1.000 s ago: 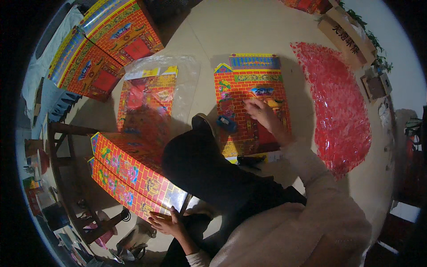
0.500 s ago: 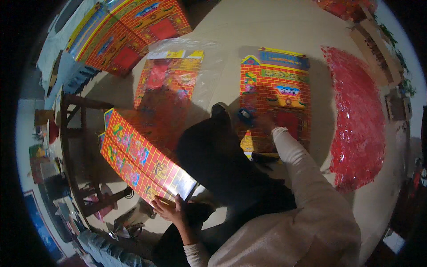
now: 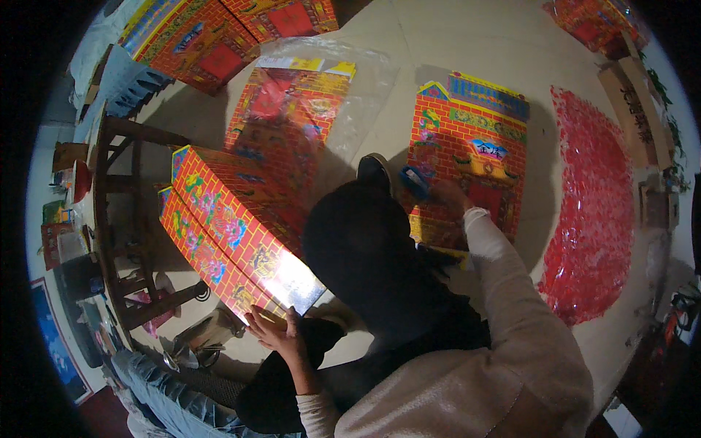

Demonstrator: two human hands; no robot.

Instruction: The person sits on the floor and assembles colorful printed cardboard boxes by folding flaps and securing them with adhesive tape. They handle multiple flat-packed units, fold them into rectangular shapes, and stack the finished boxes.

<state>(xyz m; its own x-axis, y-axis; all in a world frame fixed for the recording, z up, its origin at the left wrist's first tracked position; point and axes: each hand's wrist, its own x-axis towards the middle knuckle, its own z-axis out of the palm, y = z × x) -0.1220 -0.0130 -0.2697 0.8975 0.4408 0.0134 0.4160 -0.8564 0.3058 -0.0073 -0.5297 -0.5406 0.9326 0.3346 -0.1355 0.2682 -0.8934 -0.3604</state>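
Note:
A long red brick-patterned cardboard box (image 3: 219,233), printed with flowers, leans at a slant on my left beside my bent leg. My left hand (image 3: 274,332) lies against its near end, fingers spread over the printed face. My right hand (image 3: 450,196) is over a flat printed cardboard panel (image 3: 467,146) on the floor, its fingers closed and partly blurred. At their tips is a small dark-blue object (image 3: 415,182) with a pale patch; its kind is unclear. Another printed panel (image 3: 292,109), partly under clear plastic film (image 3: 372,77), lies beyond the box.
Standing printed boxes (image 3: 212,55) are at the far left, near a wooden table frame (image 3: 120,219). A shiny red plastic-wrapped bundle (image 3: 591,212) lies on the right. Brown cardboard (image 3: 635,109) leans behind it. My knee (image 3: 358,233) rises between both work areas.
The view has shifted, so the floor items sit a little differently. My right hand and the blue object have moved slightly farther up the panel. My left hand remains at the box's near end.

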